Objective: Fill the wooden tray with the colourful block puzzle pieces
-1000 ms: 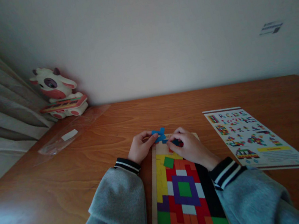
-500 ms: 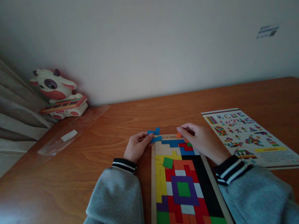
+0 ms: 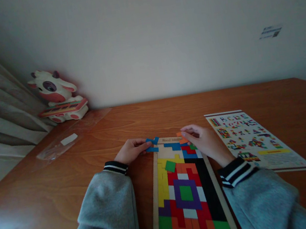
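Note:
My left hand (image 3: 132, 150) pinches a blue puzzle piece (image 3: 153, 149) by the board's top left corner. Two blue parts show at the fingertips; I cannot tell whether they are one piece or two. At the top right, my right hand (image 3: 203, 140) has its fingers closed on an orange puzzle piece (image 3: 181, 140), partly hidden by the fingers. Between my forearms lies a wooden puzzle board (image 3: 169, 140) filled with coloured block pieces. A green square piece (image 3: 170, 166) sits askew on top of the others. Bare wood shows near the board's top left.
A printed pattern sheet (image 3: 260, 141) lies right of the board on the wooden table (image 3: 108, 132). A clear plastic bag (image 3: 52, 150) is on the left, in front of a toy cow with a keyboard (image 3: 59, 95). Curtain and wall stand behind.
My left hand has moved left and slightly down with the blue piece, away from over the board's top edge. My right hand has stayed nearly in place with the orange piece.

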### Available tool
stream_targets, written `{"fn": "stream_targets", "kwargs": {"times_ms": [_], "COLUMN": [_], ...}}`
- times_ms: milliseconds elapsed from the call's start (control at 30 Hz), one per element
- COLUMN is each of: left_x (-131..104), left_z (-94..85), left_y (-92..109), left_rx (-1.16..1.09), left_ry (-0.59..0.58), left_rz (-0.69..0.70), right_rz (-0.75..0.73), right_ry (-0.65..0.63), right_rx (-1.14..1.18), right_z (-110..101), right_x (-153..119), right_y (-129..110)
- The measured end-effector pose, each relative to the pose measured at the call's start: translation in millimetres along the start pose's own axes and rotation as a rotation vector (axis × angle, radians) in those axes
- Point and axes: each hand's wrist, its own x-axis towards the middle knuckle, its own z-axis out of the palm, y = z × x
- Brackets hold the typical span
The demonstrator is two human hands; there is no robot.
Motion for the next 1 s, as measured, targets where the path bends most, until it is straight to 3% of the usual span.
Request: {"fn": "stream_targets", "kwargs": {"times_ms": [167, 367, 600, 733, 867, 933, 1000], "left_x": [2, 4, -6, -10, -10, -9, -9], "left_z": [-3.5, -11.5, -39.0, -34.1, -16.1, -3.6, 10.0], "left_y": [-6, -12, -15, -12, -3, 2, 7], "left_rx": [-0.041, 0.018, 0.386, 0.628, 0.790, 0.804, 0.764], "left_ry": [0.062, 0.126, 0.064, 0.249, 0.465, 0.448, 0.235], "left_rz": [-0.025, -0.004, -0.115, -0.032, 0.069, 0.258, 0.511], "right_rz": [0.096, 0.001, -0.034, -0.107, -0.216, -0.239, -0.256], "right_ry": [-0.088, -0.167, -0.011, 0.010, 0.025, 0.056, 0.083], "right_rx": [0.128, 0.114, -0.006, -0.121, -0.251, -0.280, -0.291], "right_z": [2, 7, 5, 3, 2, 1, 0], "right_x": [1, 0, 0, 0, -1, -1, -1], "right_y": [6, 2, 6, 5, 1, -1, -3]}}
